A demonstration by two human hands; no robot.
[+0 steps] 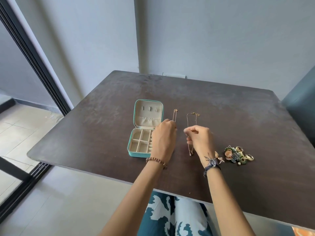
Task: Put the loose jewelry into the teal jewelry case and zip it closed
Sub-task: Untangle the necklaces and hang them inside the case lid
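1. The case [144, 128] lies unzipped on the dark surface [221, 108] at about 9 o'clock from the hands, lid laid back toward 12 o'clock, beige tray with its divided compartments nearest the person
2. The left hand [163, 138] hangs over the tray's right edge, a bead bracelet [156, 161] on its wrist; its fingers curl downward, and whether they pinch anything cannot be told
3. A thin gold chain [174, 114] lies straight on the surface just right of the lid, running from 12 o'clock down to the left hand's knuckles
4. The right hand [201, 138] is clenched with its fingers pinched on a second necklace [191, 118], near the chain's middle; the clasp end loops on the surface at 12 o'clock of the hand, and the pendant [190, 152] lies at 6 o'clock below the fingers
5. A pile of rings and earrings [238, 155] lies at 3 o'clock of the right wrist, well apart from the case
6. A small gold piece [219, 157] lies just beside the right wrist, between it and the pile
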